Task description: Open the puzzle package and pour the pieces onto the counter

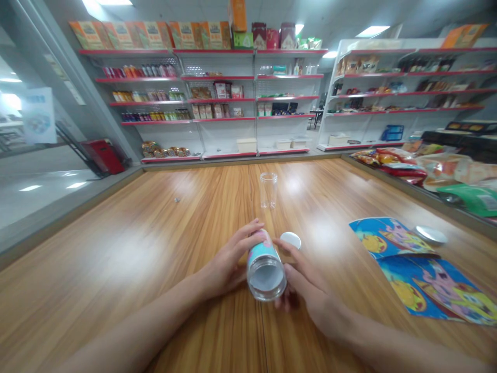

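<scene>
Nearest, the left hand [227,261] and right hand [306,290] clasp a labelled jar [265,267] from either side. The jar is tilted with its open mouth towards the camera, low over the glossy wooden table [135,243]. A white lid [291,240] lies just beyond the right fingers. Colourful bags [427,274] lie flat to the right. Farther on stands an upright clear container [268,190]. Red-edged shop shelves [217,103] stocked with goods line the back wall.
</scene>
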### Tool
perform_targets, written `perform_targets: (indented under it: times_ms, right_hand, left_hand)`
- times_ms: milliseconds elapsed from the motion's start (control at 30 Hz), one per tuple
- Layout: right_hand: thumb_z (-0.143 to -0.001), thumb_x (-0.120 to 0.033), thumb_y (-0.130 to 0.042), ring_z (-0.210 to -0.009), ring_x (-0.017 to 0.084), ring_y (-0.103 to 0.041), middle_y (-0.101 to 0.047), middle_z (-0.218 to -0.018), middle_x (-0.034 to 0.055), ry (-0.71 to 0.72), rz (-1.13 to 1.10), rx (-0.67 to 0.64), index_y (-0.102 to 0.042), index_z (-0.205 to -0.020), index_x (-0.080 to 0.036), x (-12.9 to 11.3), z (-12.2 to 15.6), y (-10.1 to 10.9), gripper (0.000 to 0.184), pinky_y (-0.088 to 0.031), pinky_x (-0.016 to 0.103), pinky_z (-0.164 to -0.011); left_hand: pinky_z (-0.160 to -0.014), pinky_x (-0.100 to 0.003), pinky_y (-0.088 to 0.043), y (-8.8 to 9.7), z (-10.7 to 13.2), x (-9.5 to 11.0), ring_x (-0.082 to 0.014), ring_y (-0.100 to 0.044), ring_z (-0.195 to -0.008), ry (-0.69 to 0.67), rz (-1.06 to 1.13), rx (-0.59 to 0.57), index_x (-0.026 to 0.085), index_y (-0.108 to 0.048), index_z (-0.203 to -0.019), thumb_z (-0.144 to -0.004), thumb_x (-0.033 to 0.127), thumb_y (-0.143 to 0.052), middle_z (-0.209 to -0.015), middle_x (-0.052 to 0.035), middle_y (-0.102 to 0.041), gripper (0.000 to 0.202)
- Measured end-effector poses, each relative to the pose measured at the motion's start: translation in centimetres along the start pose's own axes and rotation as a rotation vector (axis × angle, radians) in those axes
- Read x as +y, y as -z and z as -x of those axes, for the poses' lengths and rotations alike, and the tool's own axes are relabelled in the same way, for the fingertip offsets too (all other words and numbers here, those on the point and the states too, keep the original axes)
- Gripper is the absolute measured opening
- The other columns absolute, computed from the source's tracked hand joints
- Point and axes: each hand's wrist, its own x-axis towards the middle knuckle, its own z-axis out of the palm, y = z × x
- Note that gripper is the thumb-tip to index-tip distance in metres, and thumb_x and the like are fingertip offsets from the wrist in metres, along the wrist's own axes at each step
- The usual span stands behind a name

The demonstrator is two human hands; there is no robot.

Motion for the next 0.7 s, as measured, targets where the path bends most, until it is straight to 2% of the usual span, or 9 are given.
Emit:
perform_targets:
  times_ms: [33, 100, 200, 267, 367, 500, 600, 667, 700]
  right_hand:
    - [-0.106, -0.050, -0.033, -0.063, 0.018, -0.062, -0.065, -0.077, 0.0031, -0.082, -0.190, -0.034, -0.023, -0.155, -0.022, 0.2, -0.1, -0.3, 0.057, -0.050, 0.031, -0.058]
    - [-0.104, -0.055, -0.037, -0.066, 0.017, -0.063, -0.065, -0.082, 0.0043, -0.125, -0.431, -0.067, -0.025, -0.154, -0.021, 0.7, -0.5, -0.7, 0.062, -0.050, 0.028, -0.056]
    - [-0.099, -0.052, -0.053, -0.071, 0.016, -0.062, -0.066, -0.095, 0.0067, -0.134, -0.545, -0.078, -0.038, -0.146, -0.020, 0.7, -1.1, -0.5, 0.059, -0.052, 0.027, -0.058]
    - [-0.095, -0.046, -0.062, -0.074, 0.016, -0.063, -0.067, -0.098, 0.0069, -0.162, -0.563, -0.057, -0.043, -0.142, -0.020, 0.3, -1.4, -0.2, 0.057, -0.052, 0.027, -0.061]
    - [-0.092, -0.038, -0.068, -0.080, 0.016, -0.064, -0.067, -0.105, 0.0071, -0.171, -0.575, -0.014, -0.046, -0.137, -0.021, -0.2, -1.6, -0.1, 0.053, -0.052, 0.027, -0.067]
    - [-0.089, -0.034, -0.069, -0.085, 0.017, -0.065, -0.066, -0.109, 0.0068, -0.144, -0.556, 0.004, -0.047, -0.132, -0.022, -0.3, -1.6, -0.1, 0.049, -0.051, 0.028, -0.071]
    - [-0.087, -0.030, -0.069, -0.090, 0.018, -0.064, -0.065, -0.106, 0.0060, -0.110, -0.455, -0.019, -0.047, -0.131, -0.021, -0.2, -1.4, 0.0, 0.050, -0.052, 0.032, -0.078]
    - [-0.086, -0.028, -0.070, -0.095, 0.020, -0.064, -0.065, -0.106, 0.0066, -0.079, -0.377, -0.090, -0.043, -0.136, -0.020, -0.3, -1.1, 0.1, 0.058, -0.052, 0.036, -0.085]
    - [-0.085, -0.028, -0.071, -0.096, 0.021, -0.064, -0.065, -0.107, 0.0071, -0.074, -0.341, -0.131, -0.040, -0.139, -0.020, -0.5, -0.9, 0.2, 0.063, -0.052, 0.037, -0.087]
  left_hand:
    - [-0.120, -0.057, -0.034, 0.0, 0.0, 0.0, -0.0338, -0.029, -0.150, 0.000, -0.026, -0.004, 0.027, -0.036, -0.151, -0.089, 0.014, -0.068, -0.157, -0.0165, -0.033, 0.071]
    - [-0.119, -0.057, -0.036, 0.0, 0.0, 0.0, -0.0336, -0.027, -0.151, 0.014, -0.079, -0.011, 0.033, -0.035, -0.152, -0.091, 0.011, -0.065, -0.161, -0.0138, -0.027, 0.072]
    - [-0.117, -0.054, -0.040, -0.1, 0.0, 0.2, -0.0345, -0.025, -0.152, 0.061, -0.170, -0.009, 0.037, -0.031, -0.155, -0.092, 0.008, -0.061, -0.165, -0.0124, -0.016, 0.075]
    - [-0.115, -0.054, -0.042, 0.0, -0.1, 0.4, -0.0357, -0.023, -0.152, 0.087, -0.225, -0.018, 0.039, -0.027, -0.157, -0.092, 0.009, -0.061, -0.166, -0.0119, -0.011, 0.079]
    - [-0.115, -0.055, -0.042, 0.1, -0.3, 0.7, -0.0373, -0.019, -0.153, 0.106, -0.235, -0.093, 0.038, -0.023, -0.158, -0.091, 0.010, -0.063, -0.167, -0.0118, -0.005, 0.083]
    - [-0.118, -0.059, -0.035, 0.3, -0.5, 0.8, -0.0395, -0.009, -0.155, 0.079, -0.164, -0.187, 0.030, -0.018, -0.160, -0.087, 0.009, -0.064, -0.168, -0.0148, 0.002, 0.089]
    - [-0.120, -0.062, -0.029, 0.2, -0.3, 0.5, -0.0392, -0.011, -0.154, 0.113, -0.128, -0.202, 0.023, -0.003, -0.162, -0.085, 0.013, -0.065, -0.167, -0.0193, -0.005, 0.099]
    - [-0.118, -0.066, -0.030, 0.0, 0.0, 0.1, -0.0397, -0.019, -0.153, 0.177, -0.112, -0.182, 0.021, 0.007, -0.161, -0.085, 0.017, -0.066, -0.165, -0.0221, -0.014, 0.106]
    - [-0.117, -0.068, -0.032, -0.2, 0.2, -0.1, -0.0405, -0.021, -0.152, 0.203, -0.112, -0.162, 0.021, 0.006, -0.161, -0.084, 0.019, -0.068, -0.164, -0.0229, -0.017, 0.107]
